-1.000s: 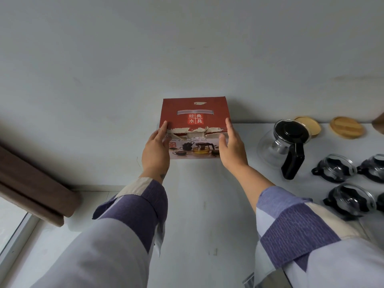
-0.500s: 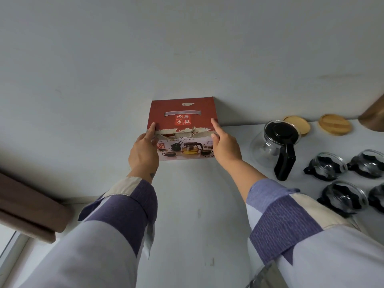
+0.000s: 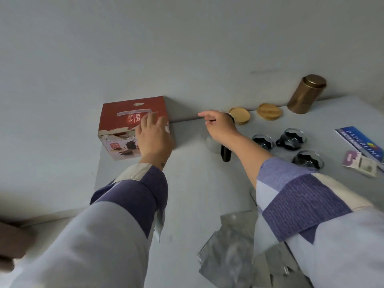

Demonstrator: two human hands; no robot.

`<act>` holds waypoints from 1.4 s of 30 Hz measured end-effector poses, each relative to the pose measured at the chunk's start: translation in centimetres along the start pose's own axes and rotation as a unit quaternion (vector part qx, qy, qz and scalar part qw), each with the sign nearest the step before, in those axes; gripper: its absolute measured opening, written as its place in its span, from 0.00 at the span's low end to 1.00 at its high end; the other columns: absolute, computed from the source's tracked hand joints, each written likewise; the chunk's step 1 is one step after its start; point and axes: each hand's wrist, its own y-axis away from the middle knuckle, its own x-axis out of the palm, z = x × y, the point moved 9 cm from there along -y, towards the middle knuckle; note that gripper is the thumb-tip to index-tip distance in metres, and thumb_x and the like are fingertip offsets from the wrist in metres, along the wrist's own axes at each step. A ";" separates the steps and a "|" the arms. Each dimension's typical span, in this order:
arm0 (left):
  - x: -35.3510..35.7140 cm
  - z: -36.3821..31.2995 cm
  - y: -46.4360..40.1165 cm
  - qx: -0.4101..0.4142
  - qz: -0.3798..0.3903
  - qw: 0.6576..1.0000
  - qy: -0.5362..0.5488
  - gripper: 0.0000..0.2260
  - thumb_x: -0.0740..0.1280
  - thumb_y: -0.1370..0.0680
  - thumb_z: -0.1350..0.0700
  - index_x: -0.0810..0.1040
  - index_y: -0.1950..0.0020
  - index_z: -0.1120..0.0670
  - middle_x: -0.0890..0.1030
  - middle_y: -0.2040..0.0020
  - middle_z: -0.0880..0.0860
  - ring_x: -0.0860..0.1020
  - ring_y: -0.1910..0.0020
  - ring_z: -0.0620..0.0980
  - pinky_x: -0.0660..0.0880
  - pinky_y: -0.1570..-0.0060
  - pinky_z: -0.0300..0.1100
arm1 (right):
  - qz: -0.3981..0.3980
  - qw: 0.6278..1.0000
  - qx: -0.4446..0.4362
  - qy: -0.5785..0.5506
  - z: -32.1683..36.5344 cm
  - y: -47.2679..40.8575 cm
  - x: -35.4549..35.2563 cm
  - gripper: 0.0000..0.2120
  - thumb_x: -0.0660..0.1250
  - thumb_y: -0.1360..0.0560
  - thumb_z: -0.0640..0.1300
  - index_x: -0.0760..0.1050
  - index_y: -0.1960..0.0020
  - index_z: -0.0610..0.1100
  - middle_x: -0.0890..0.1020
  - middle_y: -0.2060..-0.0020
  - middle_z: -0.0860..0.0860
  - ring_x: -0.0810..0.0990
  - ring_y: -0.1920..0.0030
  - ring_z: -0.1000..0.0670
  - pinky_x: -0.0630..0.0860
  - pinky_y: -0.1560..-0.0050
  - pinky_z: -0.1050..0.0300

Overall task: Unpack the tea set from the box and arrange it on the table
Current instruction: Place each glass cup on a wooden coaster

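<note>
The red tea-set box point(image 3: 124, 117) stands shut at the table's back left corner, against the wall. My left hand point(image 3: 153, 138) hovers over its right end with fingers spread, holding nothing. My right hand point(image 3: 220, 127) is off the box and lies over the top of the glass teapot point(image 3: 226, 152), of which only the black handle and a little glass show. Three glass cups with black holders point(image 3: 262, 141), point(image 3: 293, 138), point(image 3: 307, 160) sit to the right of the teapot. Two round wooden coasters point(image 3: 241, 115), point(image 3: 269, 111) lie by the wall.
A brass canister point(image 3: 306, 94) stands at the back right. A blue paper pack point(image 3: 361, 144) and small sachets point(image 3: 361, 163) lie at the right edge. Crumpled silver foil bags point(image 3: 230, 252) lie near the front of the grey table point(image 3: 197, 183).
Both hands have let go of the box's sides. My right hand moved right onto the teapot, my left hand slid to the box's right end. The view swung right.
</note>
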 end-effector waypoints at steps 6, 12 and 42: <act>4.5 -12.0 4.4 0.097 0.062 0.990 0.087 0.17 0.59 0.26 0.63 0.77 0.40 0.51 0.75 0.39 0.50 0.70 0.38 0.53 0.65 0.42 0.45 | -0.060 0.998 0.023 -0.008 -5.4 0.6 -7.8 0.18 0.55 0.22 0.33 0.79 0.41 0.44 0.80 0.42 0.45 0.78 0.47 0.49 0.72 0.48 0.62; 10.6 -18.2 8.5 0.079 0.156 0.973 0.152 0.17 0.58 0.23 0.64 0.75 0.37 0.53 0.74 0.38 0.51 0.72 0.38 0.51 0.72 0.44 0.46 | -0.030 0.998 0.050 0.021 -11.6 0.7 -12.1 0.17 0.55 0.21 0.36 0.78 0.40 0.46 0.80 0.41 0.46 0.77 0.41 0.47 0.74 0.40 0.55; 19.9 -16.8 8.8 -0.012 0.092 0.985 0.145 0.23 0.62 0.28 0.65 0.73 0.33 0.58 0.73 0.33 0.53 0.69 0.32 0.49 0.60 0.30 0.37 | -0.002 0.974 0.026 0.225 -20.9 -17.8 -6.2 0.38 0.73 0.38 0.63 0.69 0.32 0.49 0.72 0.34 0.51 0.66 0.33 0.43 0.67 0.36 0.49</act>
